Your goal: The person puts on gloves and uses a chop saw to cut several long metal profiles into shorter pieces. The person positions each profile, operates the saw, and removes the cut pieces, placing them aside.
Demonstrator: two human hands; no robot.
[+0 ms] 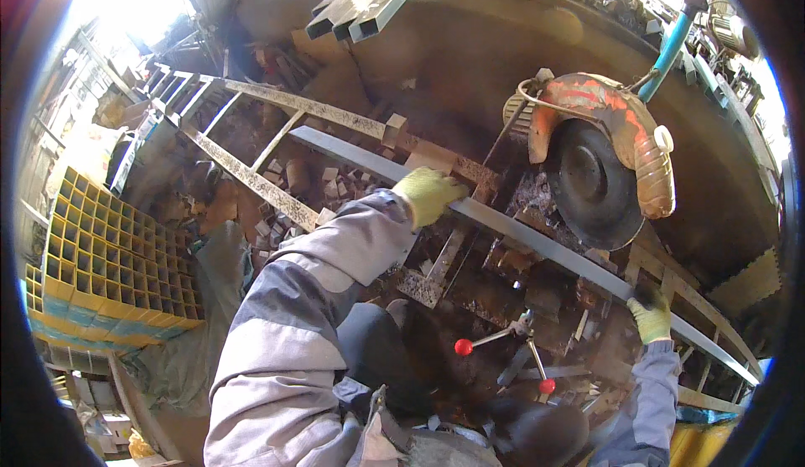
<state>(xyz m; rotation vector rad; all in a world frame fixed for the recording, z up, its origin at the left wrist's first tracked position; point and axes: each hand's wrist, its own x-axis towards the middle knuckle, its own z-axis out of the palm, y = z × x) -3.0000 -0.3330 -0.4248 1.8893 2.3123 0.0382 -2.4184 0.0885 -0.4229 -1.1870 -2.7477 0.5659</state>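
A long grey square metal tube point(541, 242) lies slantwise across the saw bench, from upper left to lower right. My left hand point(429, 195), in a yellow-green work glove, is closed over the tube left of the blade. Farther right, my right hand point(651, 314) wears a similar glove with dark patches, its fingers curled round the tube. Just beyond the tube, between my hands, stands a cut-off saw's dark round blade point(589, 178) under a worn orange guard point(599, 102). Below the tube is a vise handle point(523, 326) with red ball knobs.
A ladder-like metal rack point(277, 144) extends to the far left. Many short tube offcuts point(334, 184) litter the ground beside it. Stacked yellow-edged square tubes point(109, 257) stand at left. More steel tubes point(373, 2) jut in at the top. The saw's blue handle point(668, 56) rises at upper right.
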